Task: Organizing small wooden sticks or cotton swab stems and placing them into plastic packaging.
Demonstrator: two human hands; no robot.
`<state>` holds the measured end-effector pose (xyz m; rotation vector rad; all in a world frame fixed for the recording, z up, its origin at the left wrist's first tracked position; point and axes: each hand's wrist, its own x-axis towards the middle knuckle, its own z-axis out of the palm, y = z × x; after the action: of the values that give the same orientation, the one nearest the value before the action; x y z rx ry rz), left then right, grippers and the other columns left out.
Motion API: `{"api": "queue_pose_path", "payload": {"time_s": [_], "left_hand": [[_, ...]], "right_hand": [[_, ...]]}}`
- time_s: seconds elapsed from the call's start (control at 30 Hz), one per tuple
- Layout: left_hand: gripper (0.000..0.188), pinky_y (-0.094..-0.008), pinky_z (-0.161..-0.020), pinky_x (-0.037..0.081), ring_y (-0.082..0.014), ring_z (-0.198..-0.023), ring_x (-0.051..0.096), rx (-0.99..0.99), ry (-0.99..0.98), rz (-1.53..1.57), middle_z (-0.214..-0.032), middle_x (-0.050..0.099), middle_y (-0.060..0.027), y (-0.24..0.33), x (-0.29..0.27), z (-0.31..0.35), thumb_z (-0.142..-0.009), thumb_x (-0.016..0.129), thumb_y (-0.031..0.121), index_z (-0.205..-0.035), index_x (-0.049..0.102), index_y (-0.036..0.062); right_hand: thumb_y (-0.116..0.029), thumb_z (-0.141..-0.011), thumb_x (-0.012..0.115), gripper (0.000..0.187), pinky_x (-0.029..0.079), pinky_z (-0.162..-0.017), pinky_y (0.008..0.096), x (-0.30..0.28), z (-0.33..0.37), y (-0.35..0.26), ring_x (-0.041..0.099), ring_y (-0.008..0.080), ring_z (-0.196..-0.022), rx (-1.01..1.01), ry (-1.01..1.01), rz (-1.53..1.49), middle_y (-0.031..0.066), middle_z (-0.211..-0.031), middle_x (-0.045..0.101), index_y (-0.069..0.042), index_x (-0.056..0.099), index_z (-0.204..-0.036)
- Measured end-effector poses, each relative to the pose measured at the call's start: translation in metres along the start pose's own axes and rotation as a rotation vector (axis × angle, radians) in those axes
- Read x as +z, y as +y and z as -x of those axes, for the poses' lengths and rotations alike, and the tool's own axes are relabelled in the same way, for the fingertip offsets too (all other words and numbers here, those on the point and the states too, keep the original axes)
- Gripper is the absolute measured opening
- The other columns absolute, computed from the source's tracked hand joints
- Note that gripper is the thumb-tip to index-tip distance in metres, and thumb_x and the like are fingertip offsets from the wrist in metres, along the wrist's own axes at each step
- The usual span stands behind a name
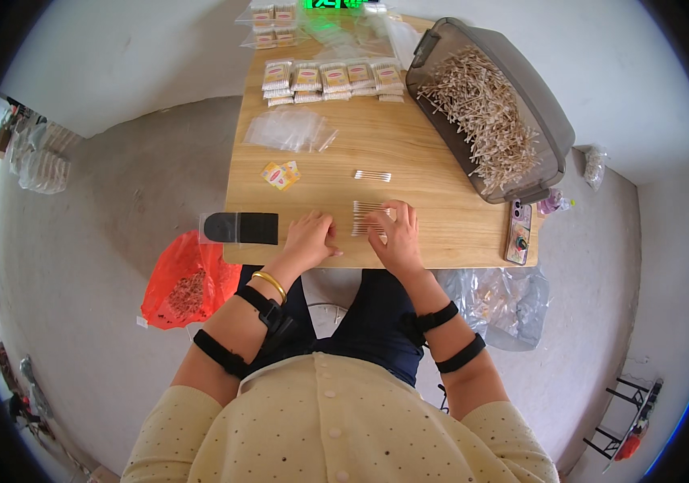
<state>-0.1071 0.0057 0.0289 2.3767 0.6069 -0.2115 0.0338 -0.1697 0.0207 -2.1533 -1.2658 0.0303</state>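
Observation:
A flat row of cotton swabs lies near the table's front edge. Over its right side is my right hand, thumb and fingers apart and touching or just above the swabs. My left hand rests on the tabletop to their left, fingers loosely bent, thumb apart, nothing visible in it. A smaller bunch of cotton swabs lies just beyond the row. Left of that are small yellow-and-white printed cards. A black pad with a clear sleeve sits beside my left hand.
A grey translucent bin of loose swabs stands tilted at the right. Clear bags and packed swab bundles occupy the back. A phone lies at the right edge. A red bag hangs low at left.

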Motion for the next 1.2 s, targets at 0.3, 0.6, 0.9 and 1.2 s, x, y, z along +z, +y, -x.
{"api": "queue_pose_path", "payload": {"time_s": [0.3,0.6,0.9,1.2], "left_hand": [[0.045,-0.0458,-0.089,0.045,-0.0317,-0.107,0.063,0.01,0.018,0.004,-0.103,0.064,-0.0086,0.001,-0.002,0.002,-0.07,0.092,0.029,-0.095,0.061,0.0092],[0.044,-0.0453,-0.09,0.045,-0.032,-0.107,0.063,0.021,0.023,0.003,-0.103,0.064,-0.0089,0.003,-0.003,0.003,-0.07,0.092,0.03,-0.095,0.061,0.0094],[0.044,-0.0451,-0.089,0.046,-0.032,-0.105,0.063,0.022,0.026,0.009,-0.102,0.063,-0.0088,0.003,-0.004,0.003,-0.07,0.092,0.029,-0.093,0.061,0.0096],[0.043,-0.0443,-0.088,0.046,-0.032,-0.105,0.063,0.033,0.047,0.01,-0.101,0.063,-0.0087,0.001,-0.001,0.003,-0.069,0.092,0.027,-0.093,0.06,0.01]], "right_hand": [[-0.015,-0.084,0.071,0.018,0.042,-0.1,0.0496,0.001,-0.007,0.003,0.049,0.0364,-0.119,0.025,-0.036,0.024,0.0108,-0.121,0.052,-0.016,0.069,-0.102],[-0.015,-0.084,0.07,0.016,0.042,-0.1,0.0491,0.007,-0.019,0.007,0.049,0.0353,-0.119,0.027,-0.024,0.046,0.0099,-0.121,0.052,-0.016,0.07,-0.1],[-0.013,-0.084,0.069,0.016,0.043,-0.098,0.0483,0.006,-0.021,0.009,0.05,0.0343,-0.116,0.017,-0.027,0.065,0.0089,-0.119,0.053,-0.016,0.07,-0.1],[-0.011,-0.085,0.067,0.022,0.043,-0.099,0.0481,0.006,-0.026,0.009,0.05,0.0343,-0.118,0.029,-0.071,0.086,0.0098,-0.12,0.054,-0.016,0.068,-0.107]]}}
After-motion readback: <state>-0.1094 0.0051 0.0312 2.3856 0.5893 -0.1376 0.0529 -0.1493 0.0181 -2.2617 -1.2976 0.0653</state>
